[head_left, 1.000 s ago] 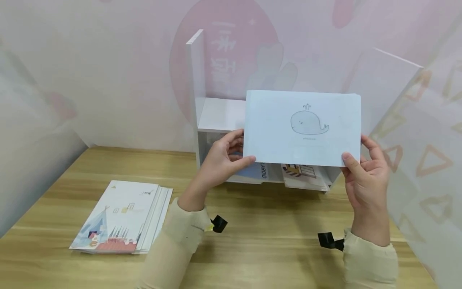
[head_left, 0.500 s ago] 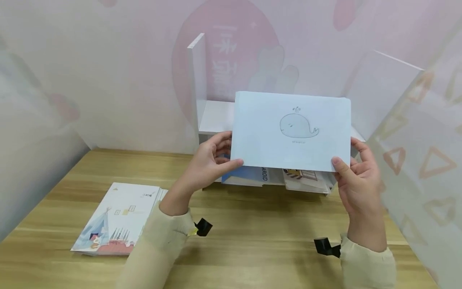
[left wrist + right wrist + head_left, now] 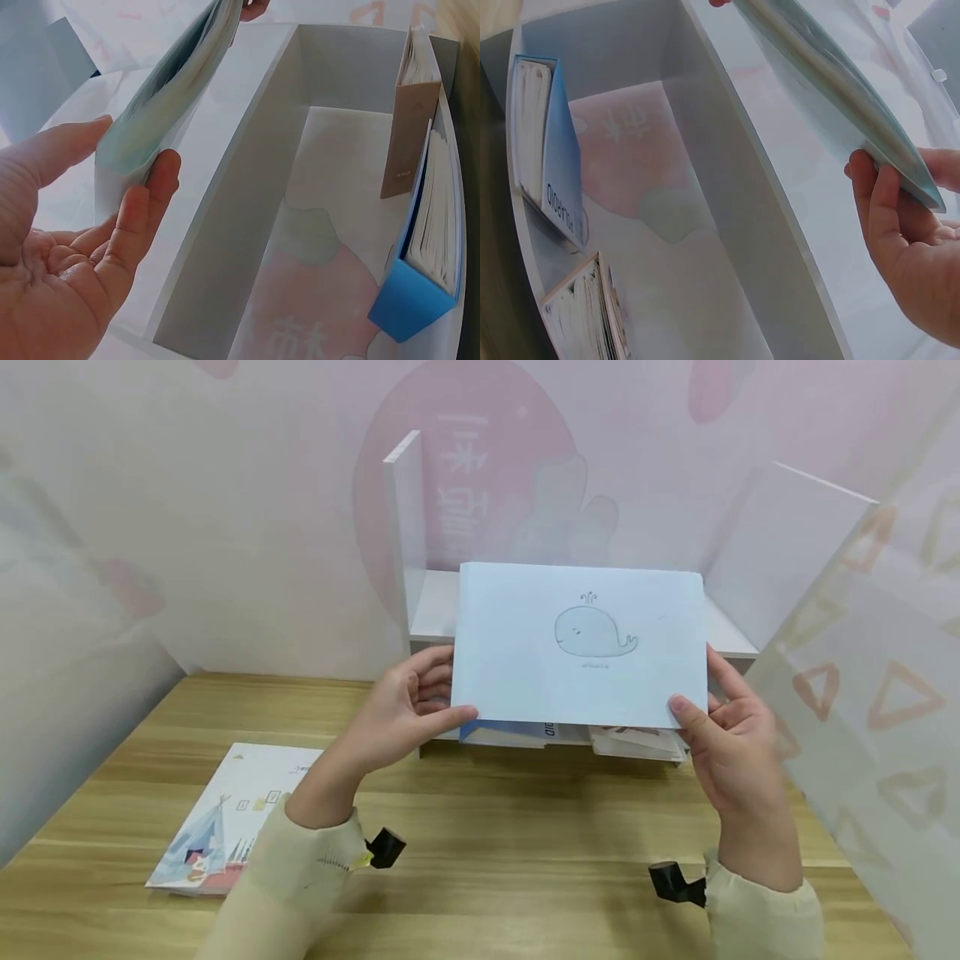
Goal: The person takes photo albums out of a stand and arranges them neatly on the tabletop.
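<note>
A thin white booklet [image 3: 517, 652] with a line-drawn whale on its face is held up, tilted, before the white shelf unit [image 3: 405, 527]. My left hand [image 3: 382, 718] grips its left edge, thumb in front and fingers behind. At the opposite edge my right hand [image 3: 735, 743] pinches the lower right corner the same way. In the left wrist view the booklet [image 3: 169, 97] shows its layered pages edge-on. From the right wrist view its greenish, see-through edge [image 3: 840, 82] shows between the fingers. Much of the shelf behind it is hidden.
On the lower shelf a blue book [image 3: 424, 277] and a brown-spined album [image 3: 405, 135] stand spaced apart. A pile of white booklets [image 3: 217, 818] with a tent picture lies on the wooden table [image 3: 525, 835] at left, partly behind the left sleeve.
Both hands have moved left and slightly down with the booklet, staying at its two edges. The left forearm now covers more of the pile on the table.
</note>
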`<state>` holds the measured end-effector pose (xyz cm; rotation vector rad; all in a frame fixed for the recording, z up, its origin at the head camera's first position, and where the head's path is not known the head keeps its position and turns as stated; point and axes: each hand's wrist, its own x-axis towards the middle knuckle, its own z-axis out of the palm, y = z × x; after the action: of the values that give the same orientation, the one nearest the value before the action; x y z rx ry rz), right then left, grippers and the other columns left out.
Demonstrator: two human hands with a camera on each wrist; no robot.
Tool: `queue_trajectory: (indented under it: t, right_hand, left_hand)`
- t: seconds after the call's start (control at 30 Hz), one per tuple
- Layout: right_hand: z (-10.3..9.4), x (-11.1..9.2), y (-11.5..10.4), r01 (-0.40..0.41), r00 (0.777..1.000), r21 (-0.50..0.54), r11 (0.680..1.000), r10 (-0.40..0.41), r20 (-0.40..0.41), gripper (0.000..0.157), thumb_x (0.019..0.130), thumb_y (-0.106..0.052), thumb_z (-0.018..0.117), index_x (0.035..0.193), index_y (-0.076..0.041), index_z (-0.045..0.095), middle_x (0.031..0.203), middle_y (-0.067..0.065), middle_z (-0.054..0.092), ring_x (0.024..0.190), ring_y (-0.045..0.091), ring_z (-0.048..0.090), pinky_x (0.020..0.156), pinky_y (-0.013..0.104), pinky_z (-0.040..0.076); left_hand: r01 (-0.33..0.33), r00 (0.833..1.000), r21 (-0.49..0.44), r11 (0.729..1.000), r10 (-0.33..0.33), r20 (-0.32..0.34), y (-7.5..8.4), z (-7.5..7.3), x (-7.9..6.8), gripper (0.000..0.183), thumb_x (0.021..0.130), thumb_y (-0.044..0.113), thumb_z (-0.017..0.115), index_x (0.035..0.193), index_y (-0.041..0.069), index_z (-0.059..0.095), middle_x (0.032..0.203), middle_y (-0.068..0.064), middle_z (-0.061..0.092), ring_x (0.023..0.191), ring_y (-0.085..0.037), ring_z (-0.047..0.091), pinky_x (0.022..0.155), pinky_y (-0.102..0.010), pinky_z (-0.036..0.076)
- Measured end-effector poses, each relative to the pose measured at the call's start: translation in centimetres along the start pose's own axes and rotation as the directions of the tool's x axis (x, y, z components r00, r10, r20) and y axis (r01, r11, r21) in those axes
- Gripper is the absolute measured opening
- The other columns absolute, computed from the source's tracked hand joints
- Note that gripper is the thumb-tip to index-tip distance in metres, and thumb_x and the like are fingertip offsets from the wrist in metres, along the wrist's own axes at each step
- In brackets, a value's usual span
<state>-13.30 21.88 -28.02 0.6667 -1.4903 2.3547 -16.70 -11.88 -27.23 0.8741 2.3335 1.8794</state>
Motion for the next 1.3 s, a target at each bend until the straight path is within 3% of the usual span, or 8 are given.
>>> queue_trajectory:
  t: [0.27,0.5,0.67,0.97,1.3]
  right_hand:
    - [0.4,-0.6,0.2,-0.037,0.997,-0.064,0.997,0.041,0.059,0.062,0.094,0.021,0.045,0.15,0.0,0.032,0.122,0.009,0.07,0.104,0.015,0.071,0.084,0.022,0.057]
    - [1.0,-1.0,0.1,-0.107,0.988,-0.168,0.98,0.124,0.093,0.061,0.095,0.018,0.046,0.148,-0.008,0.03,0.112,0.002,0.072,0.095,0.009,0.07,0.075,0.017,0.055]
    - [1.5,-1.3,0.2,-0.111,0.986,-0.176,0.978,0.131,0.107,0.062,0.094,0.019,0.046,0.147,-0.008,0.031,0.109,0.002,0.071,0.088,0.007,0.068,0.069,0.015,0.052]
    - [1.9,-1.9,1.0,-0.127,0.973,-0.216,0.968,0.164,0.162,0.061,0.094,0.018,0.048,0.145,-0.009,0.031,0.115,0.001,0.072,0.101,0.01,0.071,0.085,0.02,0.055]
    - [2.4,-2.5,1.9,-0.169,0.958,-0.273,0.947,0.222,0.179,0.066,0.093,0.018,0.051,0.148,-0.011,0.029,0.117,0.002,0.072,0.103,0.012,0.071,0.086,0.023,0.057]
  left_hand:
    - [0.034,0.999,0.023,0.999,-0.034,0.013,0.1,-0.8,-1.0,0.065,0.088,-0.001,0.072,0.145,0.0,0.041,0.13,-0.019,0.063,0.1,-0.014,0.067,0.09,-0.026,0.056]
    - [0.08,0.997,0.046,0.996,-0.081,0.009,0.1,-1.6,-2.3,0.067,0.088,0.002,0.073,0.145,-0.002,0.039,0.133,-0.021,0.06,0.103,-0.017,0.064,0.089,-0.023,0.055]
    - [0.092,0.995,0.082,0.992,-0.093,0.017,0.3,-2.3,-3.3,0.066,0.09,0.005,0.072,0.145,-0.005,0.038,0.137,-0.023,0.057,0.108,-0.019,0.063,0.091,-0.022,0.054]
    - [0.144,0.989,0.078,0.986,-0.146,0.021,-0.2,-3.2,-4.8,0.058,0.09,0.006,0.072,0.139,-0.005,0.044,0.13,-0.022,0.061,0.102,-0.01,0.065,0.09,-0.021,0.054]
    - [0.165,0.985,0.111,0.98,-0.17,0.039,-0.6,-4.0,-5.9,0.056,0.09,0.01,0.074,0.137,-0.005,0.046,0.127,-0.02,0.062,0.101,-0.011,0.065,0.088,-0.021,0.055]
